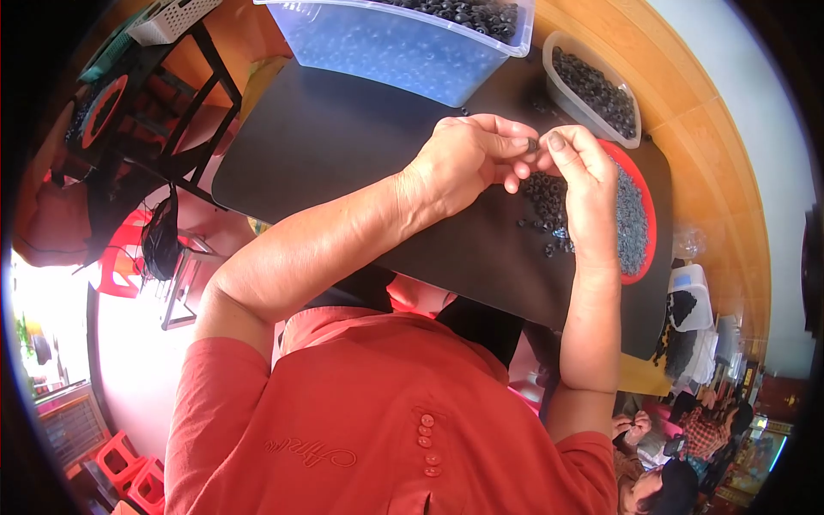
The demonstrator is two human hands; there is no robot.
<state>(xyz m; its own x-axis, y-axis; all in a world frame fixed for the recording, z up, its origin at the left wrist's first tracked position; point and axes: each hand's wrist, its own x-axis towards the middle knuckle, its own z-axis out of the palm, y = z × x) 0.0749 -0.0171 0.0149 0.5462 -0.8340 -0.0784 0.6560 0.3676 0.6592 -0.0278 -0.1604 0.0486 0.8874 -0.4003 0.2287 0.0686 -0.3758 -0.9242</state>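
Both my hands meet above the far right part of the dark table [335,137]. My left hand [468,159] pinches a small black part [532,145] between thumb and forefinger. Just beside it, my right hand [586,176] has its thumb pressed against its fingers; anything in that pinch is too small to make out. Below the hands lies a loose pile of small black ring-like parts [545,196]. A round red tray [651,225] full of tiny blue-grey pieces [633,215] sits partly behind my right hand and wrist.
A large translucent bin [386,64] with black parts stands on the table's far side. To its right is a smaller clear tub [558,93] of black parts, near the wooden wall [687,77]. Red stools [124,257] stand at left; other people [661,489] sit at lower right.
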